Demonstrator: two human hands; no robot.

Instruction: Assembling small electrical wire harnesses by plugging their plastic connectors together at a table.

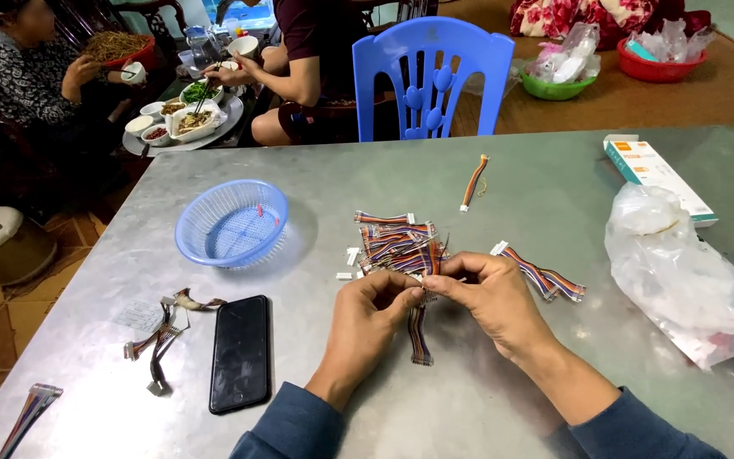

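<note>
- The left hand (365,308) and right hand (488,299) meet over the middle of the grey metal table (503,183), fingertips pinched together on one multicoloured ribbon cable (419,338).
- That cable hangs from the pinch toward the person, its free end lying on the table between the two wrists; the upper end, probably at its small white connector, is hidden by the fingers, so I cannot say exactly which part each hand clamps.
- Just beyond the hands lies a loose pile of similar cables (398,242), with a few white connector pieces (351,257) beside it and another small bundle (542,274) just right of the right hand.
- A single cable (473,182) lies apart, farther up the table.
- To work this well, it seems wise to keep the pinch close to the connector, hold the wires flat and in order, and press straight rather than at an angle.
- A blue plastic basket (233,223) stands to the left, a black phone (240,353) lies near the left forearm, and a clear plastic bag (677,276) sits to the right.
</note>
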